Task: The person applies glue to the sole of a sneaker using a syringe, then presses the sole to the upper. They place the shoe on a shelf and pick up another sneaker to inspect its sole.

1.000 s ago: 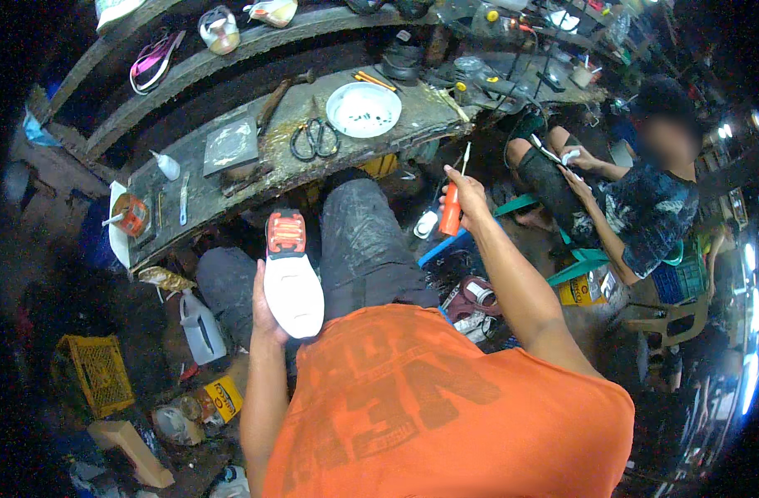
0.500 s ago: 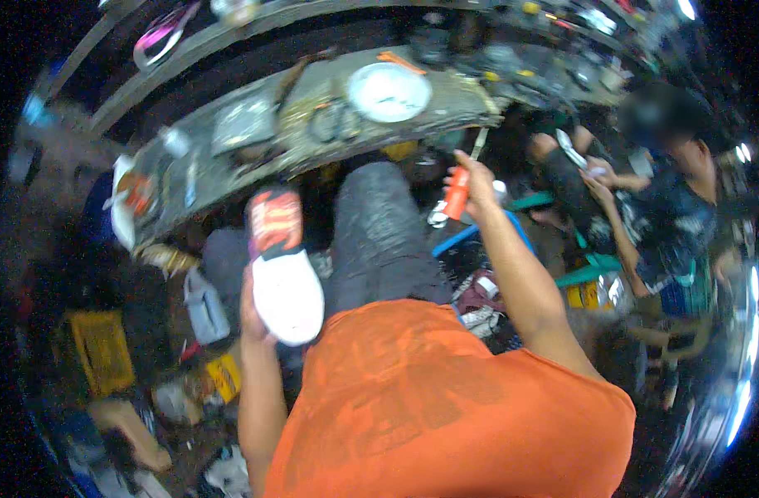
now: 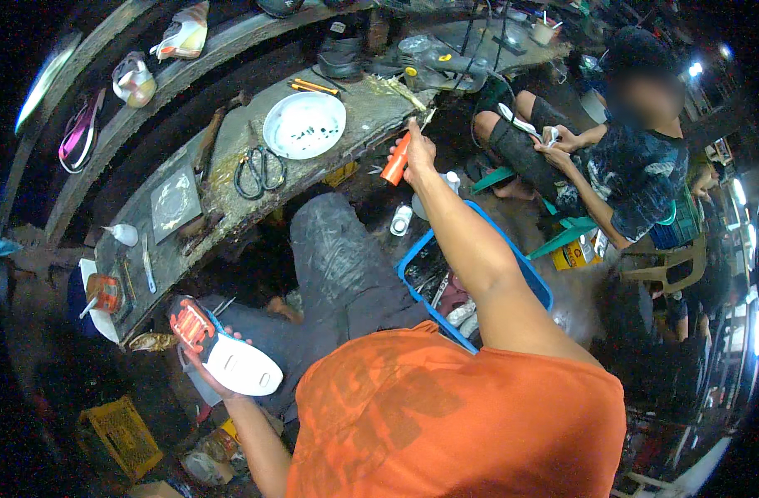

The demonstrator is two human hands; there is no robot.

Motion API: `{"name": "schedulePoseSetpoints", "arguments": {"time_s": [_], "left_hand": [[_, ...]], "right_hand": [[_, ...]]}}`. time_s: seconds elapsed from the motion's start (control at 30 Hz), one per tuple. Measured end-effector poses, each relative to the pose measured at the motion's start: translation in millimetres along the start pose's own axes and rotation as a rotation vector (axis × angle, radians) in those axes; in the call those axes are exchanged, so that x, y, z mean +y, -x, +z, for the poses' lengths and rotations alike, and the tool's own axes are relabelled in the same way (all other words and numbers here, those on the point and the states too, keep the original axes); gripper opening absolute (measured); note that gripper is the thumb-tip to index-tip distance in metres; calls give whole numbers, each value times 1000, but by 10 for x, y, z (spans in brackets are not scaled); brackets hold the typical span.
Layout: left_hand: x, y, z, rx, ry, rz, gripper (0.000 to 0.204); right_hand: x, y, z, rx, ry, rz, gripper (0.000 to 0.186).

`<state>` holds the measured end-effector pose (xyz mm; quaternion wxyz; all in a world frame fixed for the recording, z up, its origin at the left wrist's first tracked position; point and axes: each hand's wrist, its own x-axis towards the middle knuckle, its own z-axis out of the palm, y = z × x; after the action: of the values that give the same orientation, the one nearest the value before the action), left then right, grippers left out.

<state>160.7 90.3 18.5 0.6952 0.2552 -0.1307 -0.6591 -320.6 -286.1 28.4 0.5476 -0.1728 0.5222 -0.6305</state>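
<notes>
Near left: our L hand (image 3: 210, 380) clamped round white-and-red shoe sole (image 3: 245, 365), tread facing us; prob. light, stiff, maybe slick; we'd grip side edges, mid-length. Farther right: our R hand (image 3: 422, 154) clamped on orange-handled tool (image 3: 394, 168), nr bench (image 3: 367, 112); handle prob. rigid.

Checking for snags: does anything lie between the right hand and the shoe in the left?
In this view, the trousered knee lies between the right hand and the shoe in the left hand; whether it reaches their height is unclear.
</notes>
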Motion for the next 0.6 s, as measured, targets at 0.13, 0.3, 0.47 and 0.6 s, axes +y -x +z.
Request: {"name": "schedulePoseSetpoints", "arguments": {"time_s": [0.13,0.3,0.47,0.6], "left_hand": [[-24,3,-67,11,95,-3,90],[-17,-41,-88,-23,127,-19,91],[-31,-48,-78,-82,140,-24,93],[-56,-33,-75,-25,131,-9,95]], "right_hand": [[-47,-153,-18,14,79,-38,55],[-81,-245,10,7,84,-52,52],[-33,-265,22,6,44,7,49],[31,-242,21,13,60,-35,46]]}}
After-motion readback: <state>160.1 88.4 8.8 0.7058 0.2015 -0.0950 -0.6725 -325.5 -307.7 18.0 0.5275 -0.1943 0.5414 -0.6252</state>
